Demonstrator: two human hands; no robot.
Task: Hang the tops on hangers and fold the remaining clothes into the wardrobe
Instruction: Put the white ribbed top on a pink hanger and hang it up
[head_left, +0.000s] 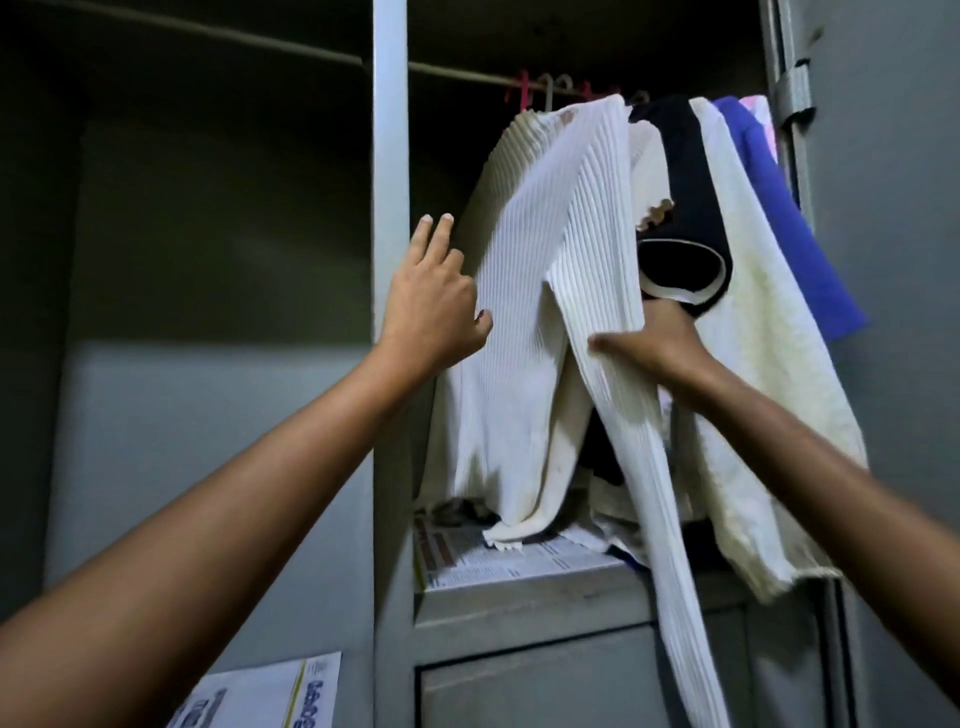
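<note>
A white ribbed top (540, 270) hangs from the wardrobe rail (462, 75) in the right compartment, its long sleeve trailing down past the shelf. My left hand (436, 306) lies against the top's left side, two fingers straight and the thumb on the fabric. My right hand (654, 338) grips the sleeve near its upper part, thumb in front and fingers hidden behind the cloth. Right of it hang a black top (680, 208), a cream top (763, 332) and a blue top (784, 208). Pink and grey hanger hooks (545, 91) sit on the rail.
A grey metal post (389, 182) divides the wardrobe; the left compartment is dark. Newspaper (498, 558) lines the shelf under the hanging clothes, with more paper (270, 691) at the lower left. The open door (883, 260) stands at the right.
</note>
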